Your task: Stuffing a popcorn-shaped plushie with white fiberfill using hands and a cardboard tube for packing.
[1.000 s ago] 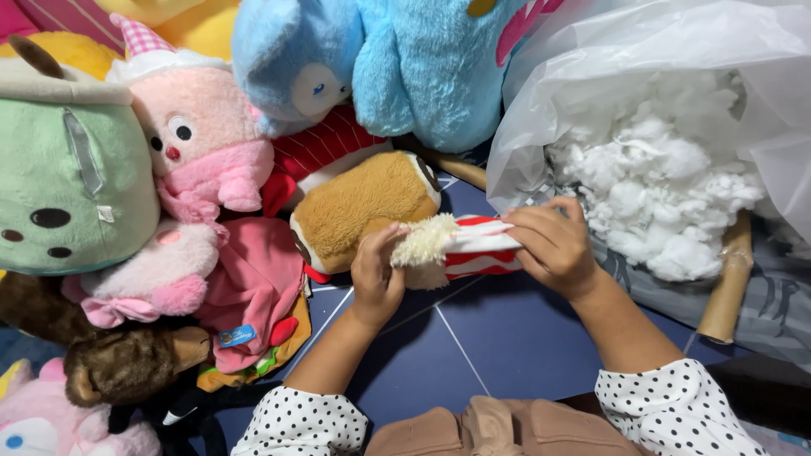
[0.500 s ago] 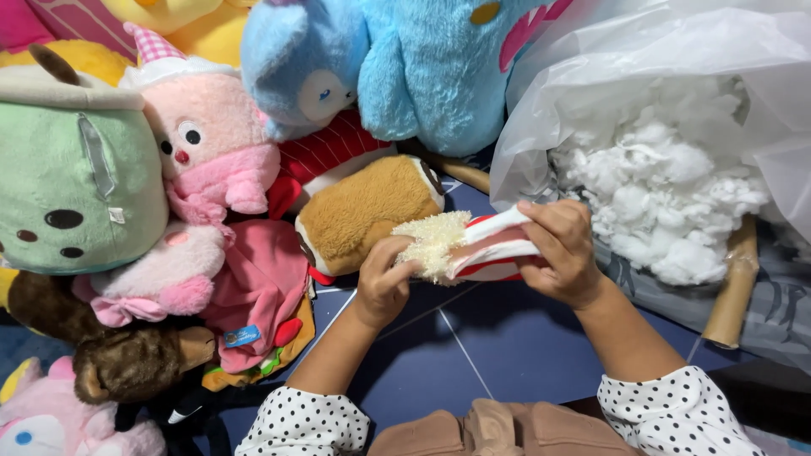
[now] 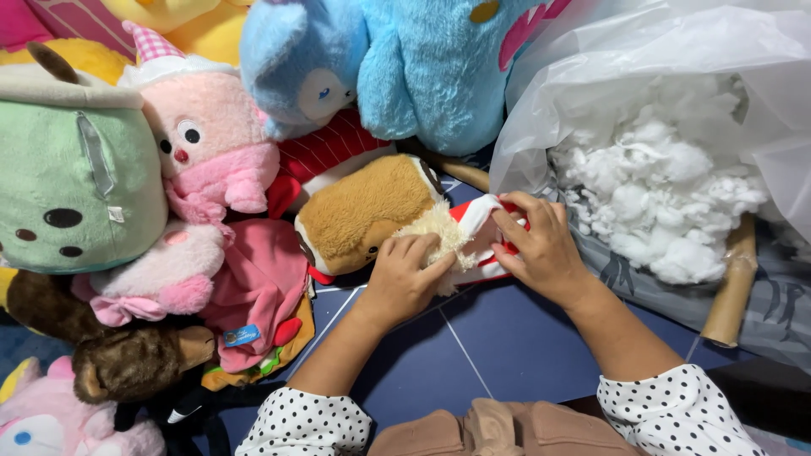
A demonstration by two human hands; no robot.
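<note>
Dark blue floor tiles [image 3: 507, 355] are serving as the work surface, crowded along the top and left by soft toys. At the centre, the fingers of the left hand [image 3: 401, 279] are pressing together on a tuft of cream fluffy stuffing [image 3: 439, 236], pinching it against the opening of a small red and white striped fabric piece [image 3: 477, 224]. The right hand [image 3: 541, 245] is gripping the same striped piece from the other side, fingers curled over its edge and thumb underneath. The striped piece is lying just above the floor between both hands, touching a tan plush toy [image 3: 363, 211] to its left. Beyond the right hand, an open clear plastic bag [image 3: 676, 51] is holding a heap of white stuffing [image 3: 667, 194], with a cardboard tube [image 3: 731, 287] lying beside it. To the left, a pink plush doll [image 3: 207, 143], a green square plush [image 3: 76, 177] and a brown plush [image 3: 135, 359] are piled together, while a blue plush toy [image 3: 422, 67] is sitting at the top. Polka-dot sleeves [image 3: 676, 414] are covering both forearms.
</note>
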